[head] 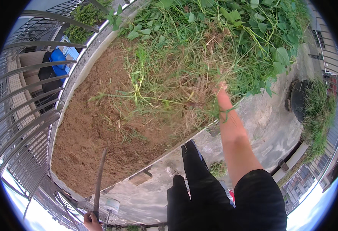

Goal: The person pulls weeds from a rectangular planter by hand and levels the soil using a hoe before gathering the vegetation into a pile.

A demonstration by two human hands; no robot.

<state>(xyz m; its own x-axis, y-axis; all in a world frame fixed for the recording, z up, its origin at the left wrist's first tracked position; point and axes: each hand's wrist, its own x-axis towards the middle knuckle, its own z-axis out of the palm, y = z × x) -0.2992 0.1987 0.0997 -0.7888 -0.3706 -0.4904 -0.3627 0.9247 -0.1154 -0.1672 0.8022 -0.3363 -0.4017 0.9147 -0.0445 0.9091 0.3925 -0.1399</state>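
Observation:
At the lower left, my left hand (92, 222) grips a wooden pole (100, 179) near its dark lower end. The pole's other end reaches over the bare brown soil (79, 138) of a raised bed. My right arm stretches forward over the bed's near edge. My right hand (222, 83) is down in a mat of pulled grass and dry stalks (197, 86), blurred and mostly covered, so its fingers cannot be made out. Broad-leaved green vines (261, 37) grow just beyond it. A clump of dry roots (216, 36) lies on the greenery.
Metal railings (36, 69) run along the left beside a concrete curb (79, 78). A concrete floor (261, 115) borders the bed on the right, with a dark round container (300, 99) beside grass. A white container (111, 205) is near my left hand.

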